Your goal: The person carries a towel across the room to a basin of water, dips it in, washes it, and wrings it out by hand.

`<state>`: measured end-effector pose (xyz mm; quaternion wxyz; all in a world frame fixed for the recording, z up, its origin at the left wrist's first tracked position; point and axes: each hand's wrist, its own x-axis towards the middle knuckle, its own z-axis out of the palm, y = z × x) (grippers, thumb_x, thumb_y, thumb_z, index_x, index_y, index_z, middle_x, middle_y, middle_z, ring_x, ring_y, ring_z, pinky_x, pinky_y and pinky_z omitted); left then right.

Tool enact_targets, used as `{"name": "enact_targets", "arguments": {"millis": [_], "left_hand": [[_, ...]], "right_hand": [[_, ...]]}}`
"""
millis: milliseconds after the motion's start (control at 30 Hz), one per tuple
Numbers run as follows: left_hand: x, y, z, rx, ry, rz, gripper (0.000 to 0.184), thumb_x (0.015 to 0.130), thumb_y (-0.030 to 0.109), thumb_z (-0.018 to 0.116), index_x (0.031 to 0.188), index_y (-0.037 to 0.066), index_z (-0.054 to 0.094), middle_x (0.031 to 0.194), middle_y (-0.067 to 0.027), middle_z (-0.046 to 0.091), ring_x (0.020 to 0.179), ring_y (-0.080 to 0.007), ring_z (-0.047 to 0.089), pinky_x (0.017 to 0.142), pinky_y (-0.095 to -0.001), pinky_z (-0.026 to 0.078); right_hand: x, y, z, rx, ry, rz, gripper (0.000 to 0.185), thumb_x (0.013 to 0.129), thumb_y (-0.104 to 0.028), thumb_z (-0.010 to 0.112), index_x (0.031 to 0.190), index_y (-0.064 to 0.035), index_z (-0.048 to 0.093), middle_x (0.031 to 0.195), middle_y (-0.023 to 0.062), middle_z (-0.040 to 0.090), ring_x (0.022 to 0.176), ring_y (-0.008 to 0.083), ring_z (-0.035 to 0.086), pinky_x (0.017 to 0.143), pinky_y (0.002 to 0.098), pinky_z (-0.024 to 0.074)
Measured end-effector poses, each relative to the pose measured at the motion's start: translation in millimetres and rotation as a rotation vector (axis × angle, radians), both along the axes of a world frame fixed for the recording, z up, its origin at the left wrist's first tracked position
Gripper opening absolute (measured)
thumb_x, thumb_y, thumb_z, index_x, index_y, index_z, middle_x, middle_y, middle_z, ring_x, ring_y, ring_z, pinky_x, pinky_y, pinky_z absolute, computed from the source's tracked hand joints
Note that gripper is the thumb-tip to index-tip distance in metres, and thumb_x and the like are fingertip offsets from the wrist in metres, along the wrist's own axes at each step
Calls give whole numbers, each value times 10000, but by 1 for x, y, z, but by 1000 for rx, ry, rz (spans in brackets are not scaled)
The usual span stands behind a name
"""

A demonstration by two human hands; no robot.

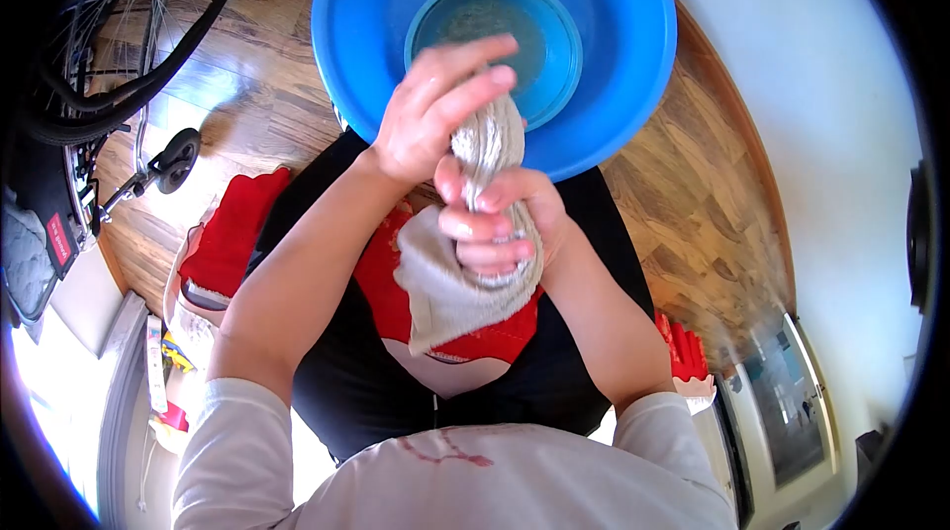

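Cloth [450, 294] clenched mid-length in right hand [515, 221]. Left hand [424, 112] at its upper end, fingers extended, grip unclear. Blue tub [348, 35] beyond, bowl [556, 55] inside.

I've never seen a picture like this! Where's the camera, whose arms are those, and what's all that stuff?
There's no robot here, just a person with two bare hands. The camera sits on their head and looks down, so you see almost what they see. The right hand squeezes a bunched, pale cloth. The left hand is up by the cloth's top end. Beyond them, a big blue tub stands on the wooden floor, with a smaller round basin inside it.
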<state>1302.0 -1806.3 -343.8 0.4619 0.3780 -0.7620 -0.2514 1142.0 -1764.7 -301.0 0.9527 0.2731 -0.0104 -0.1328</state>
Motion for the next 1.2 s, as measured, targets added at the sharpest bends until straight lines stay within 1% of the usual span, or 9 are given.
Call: {"name": "enact_targets", "arguments": {"millis": [67, 200, 367, 500, 600, 700, 800, 1100, 1200], "left_hand": [[1, 3, 10, 234, -82, -68, 551, 827, 188, 678, 1344, 142, 493, 1065, -139, 659, 936, -291, 650, 744, -362, 552], [-1, 1, 21, 508, -413, 3, 483, 726, 115, 716, 1200, 146, 629, 847, -113, 700, 750, -301, 684, 690, -366, 565], [-6, 3, 18, 886, -973, -133, 176, 771, 152, 634, 920, 77, 690, 851, -166, 696, 818, -345, 686, 737, -438, 559], [-8, 10, 11, 1023, -855, -79, 174, 757, 178, 616, 860, 57, 686, 822, -206, 676, 807, -387, 666, 747, -488, 539], [-15, 19, -5, 1053, -702, -9, 158, 737, 127, 594, 800, -3, 658, 742, -197, 671, 653, -344, 672, 612, -432, 547], [-23, 3, 7, 1605, -372, -110, 107, 708, 88, 589, 724, -13, 620, 624, -122, 617, 439, -228, 565, 410, -338, 435], [-26, 7, -1, 1943, 153, -112, 41, 696, 58, 586, 727, 32, 575, 531, -9, 474, 339, -100, 356, 338, -261, 254], [-36, 9, -14, 2308, 1279, -416, 133, 737, 43, 557, 800, 128, 477, 503, 65, 352, 328, -41, 253, 310, -209, 202], [-32, 2, -3, 2283, 1077, -385, 115, 750, 68, 574, 795, 118, 481, 529, 49, 380, 345, -40, 266, 322, -211, 197]], "right_hand": [[2, 6, 2, 10, -116, -10, 273, 853, -81, 491, 1114, -40, 557, 591, 36, 471, 414, 115, 466, 415, 281, 376], [-32, -29, -7, -145, 365, 252, 294, 822, -85, 523, 1087, 33, 570, 540, 14, 437, 375, 98, 412, 374, 255, 323], [-21, -31, -21, -1719, 1555, 790, 200, 732, -176, 647, 884, -54, 690, 793, 198, 683, 680, 323, 676, 619, 425, 529], [-21, -43, -30, -2200, 1636, 856, 193, 743, -159, 630, 919, -95, 677, 792, 190, 682, 761, 365, 672, 662, 473, 537], [-32, -46, -55, -2547, 1644, 541, 128, 726, -133, 631, 853, -128, 649, 724, 134, 675, 694, 311, 679, 587, 423, 536], [-42, -59, -72, -2794, 1621, 197, 124, 694, -112, 640, 814, -144, 630, 663, 96, 644, 649, 275, 670, 551, 395, 528], [-48, -70, -79, -2913, 1611, 52, 132, 669, -102, 643, 791, -145, 614, 646, 66, 619, 632, 260, 654, 531, 388, 516], [-52, -85, -77, -2994, 1711, -126, 130, 664, -105, 638, 772, -156, 588, 609, 33, 545, 606, 238, 618, 492, 367, 483], [-57, -83, -77, -2940, 1736, -173, 300, 648, -98, 664, 922, -218, 657, 673, 16, 556, 625, 204, 617, 520, 354, 490]]}}
